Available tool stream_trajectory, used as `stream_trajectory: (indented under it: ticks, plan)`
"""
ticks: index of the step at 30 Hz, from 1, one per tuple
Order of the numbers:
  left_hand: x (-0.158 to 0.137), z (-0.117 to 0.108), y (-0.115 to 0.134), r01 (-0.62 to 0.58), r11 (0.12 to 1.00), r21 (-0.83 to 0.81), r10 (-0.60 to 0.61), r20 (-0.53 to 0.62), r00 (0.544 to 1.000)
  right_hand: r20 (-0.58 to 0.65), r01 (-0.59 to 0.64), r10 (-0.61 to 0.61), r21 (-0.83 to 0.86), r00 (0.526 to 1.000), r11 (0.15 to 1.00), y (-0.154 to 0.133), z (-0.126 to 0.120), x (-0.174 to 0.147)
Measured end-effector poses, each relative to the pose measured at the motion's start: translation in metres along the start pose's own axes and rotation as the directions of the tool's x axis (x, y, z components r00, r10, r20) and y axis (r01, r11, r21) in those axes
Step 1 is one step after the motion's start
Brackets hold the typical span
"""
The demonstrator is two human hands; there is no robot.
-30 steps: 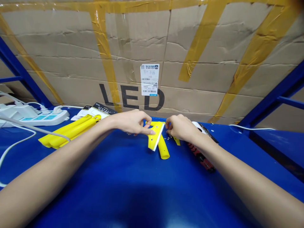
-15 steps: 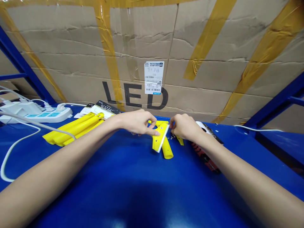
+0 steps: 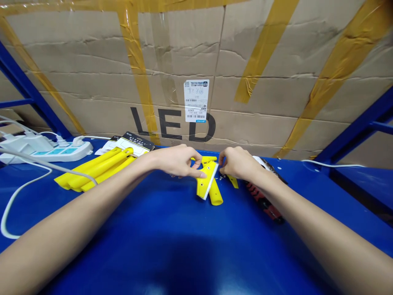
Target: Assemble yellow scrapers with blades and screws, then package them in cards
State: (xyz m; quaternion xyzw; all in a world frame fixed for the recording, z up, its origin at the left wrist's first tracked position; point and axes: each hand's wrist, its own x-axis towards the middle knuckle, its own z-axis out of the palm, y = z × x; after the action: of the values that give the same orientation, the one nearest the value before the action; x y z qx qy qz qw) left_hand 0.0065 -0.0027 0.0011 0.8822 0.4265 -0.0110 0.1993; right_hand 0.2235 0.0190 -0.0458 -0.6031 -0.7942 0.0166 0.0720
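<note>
Between thumb and fingers, my left hand pinches a yellow scraper head with two screw holes and a pale strip along its right edge. Beneath it lies a yellow tubular handle, its round end toward me. My right hand is closed, fingertips pointing down at the table beside a few small screws. Whether a screw is between those fingers is hidden. Partly under the right hand lies another flat yellow piece.
Several yellow handles and printed cards lie at left, near a white power strip with cables. A red-and-black tool sits under my right forearm. A large cardboard box stands behind the blue table.
The view has shifted slightly. Both hands stay almost in place, and the scraper head is still in my left hand, tilted nearly the same way.
</note>
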Motion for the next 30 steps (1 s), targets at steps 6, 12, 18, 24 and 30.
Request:
stream_trajectory:
  ticks: [6, 12, 18, 24, 30]
  plan:
    - [0.0, 0.0, 0.001, 0.005, 1.0, -0.026, -0.005, 0.014, 1.0, -0.029, 0.013, -0.013, 0.023, 1.0, 1.0, -0.007, 0.001, 0.001]
    - [0.002, 0.002, 0.001, 0.004, 0.997, -0.077, -0.001, 0.046, 0.999, -0.132, 0.031, -0.006, 0.187, 0.991, 0.982, 0.0, -0.001, -0.003]
    - [0.005, 0.011, 0.009, 0.013, 0.986, -0.168, -0.003, 0.063, 0.998, -0.392, 0.21, -0.034, 0.414, 0.919, 0.886, 0.016, -0.012, -0.039]
    - [0.011, 0.02, 0.014, 0.017, 0.978, -0.208, -0.009, 0.042, 0.999, -0.546, 0.399, -0.147, 0.378, 0.825, 0.836, 0.023, -0.01, -0.081]
    - [0.012, 0.017, 0.016, 0.056, 0.978, -0.203, -0.062, -0.022, 0.998, -0.539, 0.637, -0.532, 0.011, 0.653, 0.771, 0.014, -0.003, -0.086]
